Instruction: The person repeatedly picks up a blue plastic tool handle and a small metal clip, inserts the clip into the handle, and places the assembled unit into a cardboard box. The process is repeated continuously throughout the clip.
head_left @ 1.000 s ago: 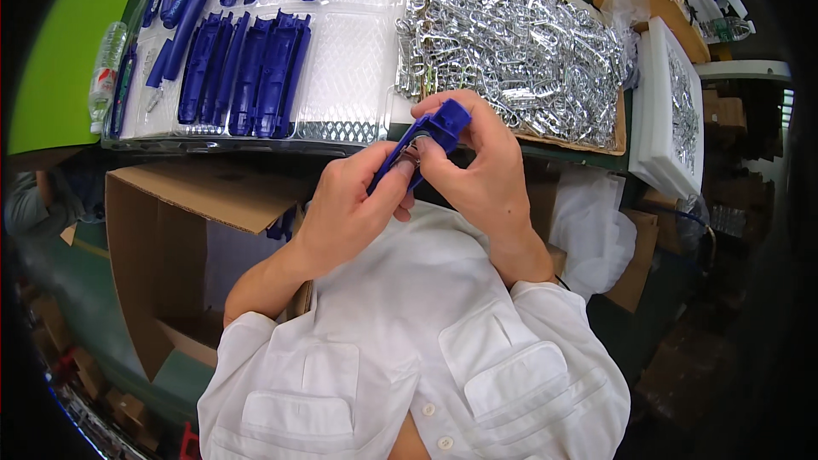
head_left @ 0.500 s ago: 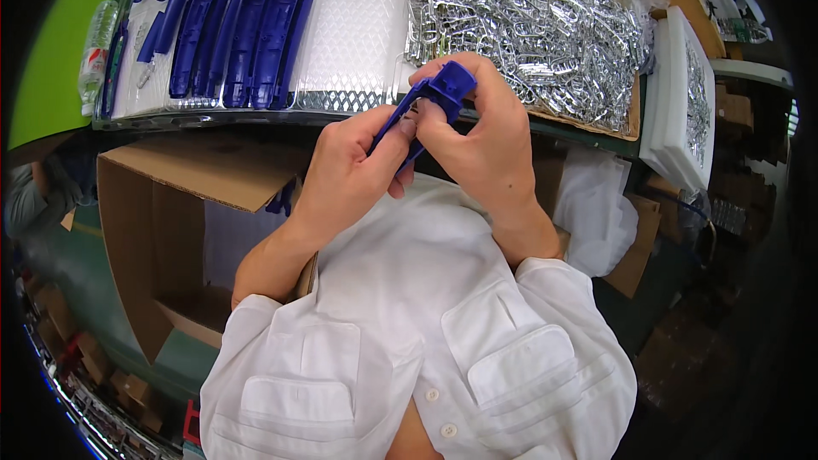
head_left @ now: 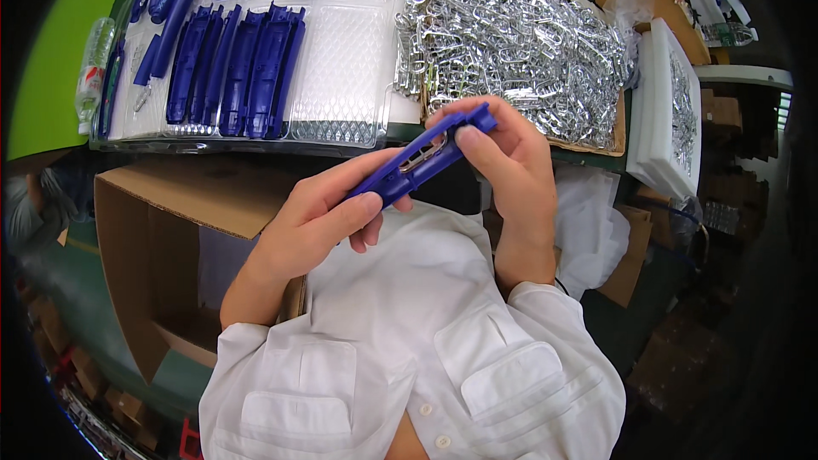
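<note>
Both my hands hold a long blue plastic shell (head_left: 388,187) in front of my chest, tilted with its right end higher and farther away. My left hand (head_left: 319,213) is closed round the lower left end, thumb on top. At the upper right end my right hand (head_left: 515,153) grips it, its thumb pressed on the inner side. A shiny metal piece (head_left: 422,156) sits in the hollow of the shell; its far side is partly hidden. Beyond my hands, several similar blue shells (head_left: 247,77) lie in a clear plastic tray (head_left: 341,106).
At the back right, a shallow cardboard box (head_left: 622,123) is heaped with shiny metal clips (head_left: 528,51). A plastic bottle (head_left: 92,81) lies at the left by a green surface (head_left: 47,60). Below the table edge stands an open cardboard box (head_left: 128,247). White foam sheets (head_left: 660,111) stand at the right.
The shell has come down and nearer to me and has turned, so its hollow and the metal piece now show. My left hand slid to its lower end; my right thumb moved onto the upper end.
</note>
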`<move>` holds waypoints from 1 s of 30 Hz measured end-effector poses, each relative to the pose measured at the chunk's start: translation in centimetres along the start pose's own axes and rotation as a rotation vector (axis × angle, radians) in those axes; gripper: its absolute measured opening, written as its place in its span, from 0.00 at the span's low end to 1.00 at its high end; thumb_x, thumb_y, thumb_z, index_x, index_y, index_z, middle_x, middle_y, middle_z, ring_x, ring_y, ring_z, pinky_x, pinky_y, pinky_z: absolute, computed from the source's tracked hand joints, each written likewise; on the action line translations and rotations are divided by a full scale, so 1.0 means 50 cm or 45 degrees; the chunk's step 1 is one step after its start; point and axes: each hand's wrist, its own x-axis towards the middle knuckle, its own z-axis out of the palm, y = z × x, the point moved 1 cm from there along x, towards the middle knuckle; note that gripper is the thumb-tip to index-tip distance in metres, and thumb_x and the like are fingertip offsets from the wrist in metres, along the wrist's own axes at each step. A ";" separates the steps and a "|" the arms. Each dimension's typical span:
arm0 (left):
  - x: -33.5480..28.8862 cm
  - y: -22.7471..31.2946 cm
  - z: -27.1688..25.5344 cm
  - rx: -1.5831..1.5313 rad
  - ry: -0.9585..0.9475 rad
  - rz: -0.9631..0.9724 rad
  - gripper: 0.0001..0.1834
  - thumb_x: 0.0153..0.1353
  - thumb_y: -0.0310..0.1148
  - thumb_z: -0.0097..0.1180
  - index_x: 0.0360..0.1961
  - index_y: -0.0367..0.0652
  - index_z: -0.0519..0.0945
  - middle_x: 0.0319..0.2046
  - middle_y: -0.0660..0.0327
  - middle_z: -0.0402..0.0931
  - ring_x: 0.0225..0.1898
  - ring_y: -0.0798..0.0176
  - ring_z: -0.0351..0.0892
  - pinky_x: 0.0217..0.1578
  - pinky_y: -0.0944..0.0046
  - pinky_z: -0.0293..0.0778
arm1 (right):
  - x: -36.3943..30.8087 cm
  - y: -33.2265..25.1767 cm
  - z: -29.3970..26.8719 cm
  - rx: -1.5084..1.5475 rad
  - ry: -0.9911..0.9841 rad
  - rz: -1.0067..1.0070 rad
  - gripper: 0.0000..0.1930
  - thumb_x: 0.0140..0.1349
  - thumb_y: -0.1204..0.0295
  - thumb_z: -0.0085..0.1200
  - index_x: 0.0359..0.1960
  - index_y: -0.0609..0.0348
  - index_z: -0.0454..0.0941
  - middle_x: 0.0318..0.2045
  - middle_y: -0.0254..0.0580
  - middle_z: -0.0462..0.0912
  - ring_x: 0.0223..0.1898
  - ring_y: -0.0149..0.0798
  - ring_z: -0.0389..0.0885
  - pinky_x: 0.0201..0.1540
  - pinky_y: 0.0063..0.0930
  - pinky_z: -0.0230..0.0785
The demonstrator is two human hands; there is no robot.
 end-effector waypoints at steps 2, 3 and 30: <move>-0.007 0.008 -0.007 0.149 0.006 0.071 0.28 0.74 0.32 0.54 0.72 0.35 0.69 0.46 0.59 0.81 0.35 0.72 0.77 0.35 0.70 0.74 | -0.010 -0.005 -0.012 -0.130 -0.043 -0.087 0.14 0.69 0.80 0.58 0.55 0.65 0.79 0.48 0.41 0.84 0.51 0.31 0.81 0.59 0.29 0.73; -0.009 0.010 -0.008 0.253 0.012 0.141 0.27 0.73 0.32 0.55 0.71 0.35 0.70 0.46 0.58 0.81 0.36 0.71 0.77 0.36 0.69 0.74 | -0.012 -0.005 -0.021 -0.264 -0.057 -0.230 0.17 0.62 0.84 0.62 0.53 0.62 0.82 0.48 0.43 0.85 0.49 0.34 0.83 0.55 0.29 0.74; -0.002 0.040 0.001 1.142 0.366 0.778 0.29 0.43 0.18 0.74 0.51 0.37 0.84 0.49 0.49 0.85 0.48 0.50 0.85 0.48 0.58 0.79 | -0.004 -0.023 -0.053 -1.217 -0.086 -1.339 0.19 0.47 0.80 0.69 0.44 0.59 0.85 0.41 0.48 0.87 0.37 0.46 0.87 0.38 0.37 0.79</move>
